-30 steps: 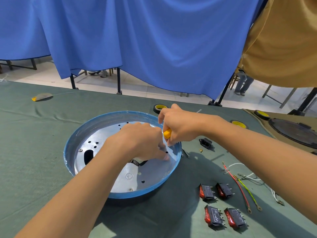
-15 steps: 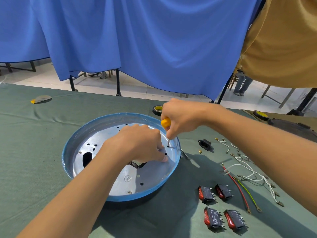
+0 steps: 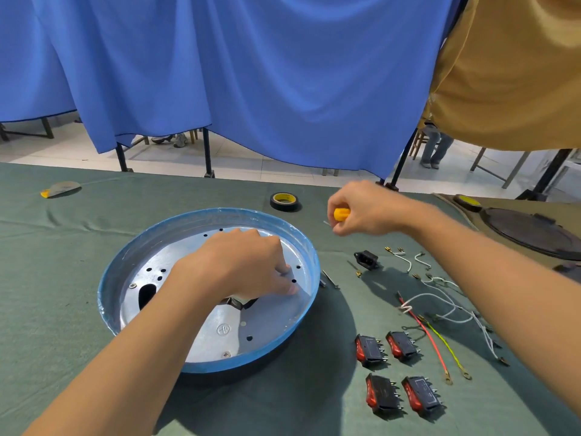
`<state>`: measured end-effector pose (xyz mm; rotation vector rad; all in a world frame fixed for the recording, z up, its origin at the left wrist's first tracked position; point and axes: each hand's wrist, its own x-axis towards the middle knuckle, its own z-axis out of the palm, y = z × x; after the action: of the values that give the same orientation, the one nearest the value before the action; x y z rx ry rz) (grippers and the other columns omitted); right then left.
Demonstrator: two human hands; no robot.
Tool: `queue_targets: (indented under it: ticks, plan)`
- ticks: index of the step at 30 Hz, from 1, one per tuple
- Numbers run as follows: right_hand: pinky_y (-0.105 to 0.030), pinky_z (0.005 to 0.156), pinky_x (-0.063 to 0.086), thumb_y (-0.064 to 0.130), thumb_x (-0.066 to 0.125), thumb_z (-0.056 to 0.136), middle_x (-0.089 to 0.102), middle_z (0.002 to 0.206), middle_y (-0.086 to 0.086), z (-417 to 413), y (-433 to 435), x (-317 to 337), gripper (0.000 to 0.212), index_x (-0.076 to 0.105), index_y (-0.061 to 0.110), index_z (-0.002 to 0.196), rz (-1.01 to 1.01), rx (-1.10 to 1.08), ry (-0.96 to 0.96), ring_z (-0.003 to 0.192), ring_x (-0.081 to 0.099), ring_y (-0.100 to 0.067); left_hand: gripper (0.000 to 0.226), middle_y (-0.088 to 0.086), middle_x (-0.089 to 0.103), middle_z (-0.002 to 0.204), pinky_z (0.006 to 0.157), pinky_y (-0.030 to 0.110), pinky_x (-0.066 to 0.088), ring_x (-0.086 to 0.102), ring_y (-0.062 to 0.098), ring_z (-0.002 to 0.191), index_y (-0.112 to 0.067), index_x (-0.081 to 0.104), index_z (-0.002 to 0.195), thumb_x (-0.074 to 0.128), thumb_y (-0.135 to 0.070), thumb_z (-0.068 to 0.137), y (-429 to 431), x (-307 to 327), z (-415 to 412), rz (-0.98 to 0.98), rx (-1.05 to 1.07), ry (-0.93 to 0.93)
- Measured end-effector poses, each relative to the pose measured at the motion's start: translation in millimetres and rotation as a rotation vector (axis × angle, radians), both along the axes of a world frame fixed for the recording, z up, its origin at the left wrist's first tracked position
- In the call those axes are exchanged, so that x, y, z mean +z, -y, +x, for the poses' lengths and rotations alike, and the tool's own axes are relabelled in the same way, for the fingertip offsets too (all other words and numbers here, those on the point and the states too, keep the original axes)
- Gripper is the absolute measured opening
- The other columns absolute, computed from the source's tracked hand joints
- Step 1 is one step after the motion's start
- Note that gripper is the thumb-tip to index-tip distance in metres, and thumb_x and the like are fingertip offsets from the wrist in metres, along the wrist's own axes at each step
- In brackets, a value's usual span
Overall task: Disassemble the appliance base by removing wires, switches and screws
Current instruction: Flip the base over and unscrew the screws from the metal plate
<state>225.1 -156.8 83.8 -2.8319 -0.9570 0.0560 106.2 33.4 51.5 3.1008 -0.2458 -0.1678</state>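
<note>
Appliance base (image 3: pixel 270 322) sat mid-desk with screws (image 3: pixel 226 354) yet to come out. The left hand (image 3: pixel 239 265) pressed inside it, grip unclear; the right hand (image 3: pixel 367 209) clutched a yellow screwdriver (image 3: pixel 341 214) beyond the far rim, its tip apparently due back on a screw.

Left hand (image 3: pixel 242 262) rested inside blue-rimmed base (image 3: pixel 301 243); right hand (image 3: pixel 366 209) gripped yellow-handled screwdriver (image 3: pixel 341 214) above table, beside base.

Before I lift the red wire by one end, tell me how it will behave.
The red wire will probably droop: it is thin and already lies bent. It looks light. Its ring terminal may snag the yellow-green wire beside it.
</note>
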Motion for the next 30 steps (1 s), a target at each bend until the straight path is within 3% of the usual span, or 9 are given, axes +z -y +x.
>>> queue_targets:
  ticks: [3,7,13,17,20,23,25,27,30]
  plan:
    - [-0.036,0.07,0.054,0.016,0.07,0.078,0.066,0.081,0.001,6.2,3.5,-31.6,0.005,0.067,0.02,0.078,-0.008,-0.028,-0.019,0.078,0.058,-0.017,0.05,-0.012,0.062,0.117,0.075,0.029,0.041,0.055,0.017,0.102,-0.047,0.06,0.124,0.048,-0.073,0.083,0.5,0.2,0.0,0.007,-0.002,0.011]
    - [-0.045,0.079,0.054,0.022,0.07,0.08,0.064,0.09,0.002,8.7,-0.3,-55.6,0.011,0.062,0.028,0.076,-0.038,-0.021,-0.031,0.088,0.056,-0.021,0.05,-0.012,0.063,0.118,0.07,0.027,0.038,0.056,0.016,0.1,-0.045,0.06,0.125,0.048,-0.071,0.084,1.4,0.7,0.1,0.004,-0.009,0.018]
    - [-0.045,0.078,0.055,0.021,0.068,0.083,0.064,0.093,-0.001,8.6,-7.9,-63.5,0.006,0.065,0.023,0.087,-0.096,-0.009,-0.037,0.087,0.058,-0.021,0.049,-0.012,0.064,0.117,0.065,0.025,0.037,0.054,0.015,0.095,-0.045,0.061,0.124,0.049,-0.071,0.084,2.0,1.6,-0.2,0.006,-0.011,0.016]
    - [-0.044,0.077,0.056,0.022,0.064,0.081,0.064,0.09,-0.002,2.3,-8.8,-56.3,0.005,0.065,0.022,0.086,-0.153,-0.009,-0.059,0.087,0.06,-0.023,0.054,-0.011,0.061,0.123,0.078,0.03,0.044,0.055,0.018,0.104,-0.045,0.06,0.125,0.047,-0.074,0.082,1.8,0.4,0.1,0.024,-0.012,-0.003]
    - [-0.038,0.07,0.057,0.022,0.059,0.082,0.069,0.084,-0.008,-3.3,-11.4,-46.3,0.015,0.066,0.01,0.087,0.015,-0.108,-0.031,0.082,0.063,-0.021,0.053,-0.011,0.06,0.124,0.078,0.03,0.042,0.055,0.018,0.106,-0.046,0.058,0.127,0.046,-0.074,0.083,0.6,0.4,-0.2,0.01,-0.01,-0.019]
    - [-0.02,0.038,0.034,0.043,0.056,0.091,0.074,0.07,-0.008,-15.5,-17.0,-27.7,0.042,0.064,0.002,0.095,0.292,-0.269,-0.394,0.038,0.042,-0.01,0.049,-0.011,0.06,0.122,0.079,0.032,0.043,0.055,0.019,0.105,-0.048,0.057,0.126,0.047,-0.072,0.084,-0.3,1.7,-0.7,-0.011,-0.006,-0.034]
    - [-0.02,0.037,0.023,0.056,0.055,0.09,0.074,0.072,-0.014,-22.9,-21.2,-16.5,0.052,0.061,0.005,0.096,0.282,-0.289,-0.592,0.036,0.029,-0.013,0.046,-0.011,0.06,0.119,0.08,0.032,0.044,0.054,0.018,0.103,-0.05,0.058,0.124,0.047,-0.071,0.085,0.1,3.6,-1.3,-0.021,-0.004,-0.052]
    - [-0.021,0.038,0.02,0.043,0.059,0.091,0.073,0.069,-0.013,-31.7,-28.8,-13.9,0.037,0.054,0.007,0.085,0.223,-0.258,-0.668,0.039,0.026,-0.014,0.043,-0.011,0.06,0.118,0.08,0.031,0.044,0.054,0.017,0.1,-0.05,0.058,0.123,0.048,-0.07,0.085,0.8,6.0,-1.6,-0.029,-0.002,-0.071]
    - [-0.017,0.036,0.017,0.018,0.055,0.092,0.056,0.042,-0.002,-41.3,-41.4,-20.5,0.025,0.04,0.011,0.073,0.238,-0.279,-0.722,0.035,0.028,-0.011,0.041,-0.011,0.058,0.112,0.075,0.029,0.042,0.053,0.016,0.097,-0.052,0.058,0.122,0.048,-0.068,0.086,0.1,8.6,-2.2,-0.043,-0.001,-0.094]
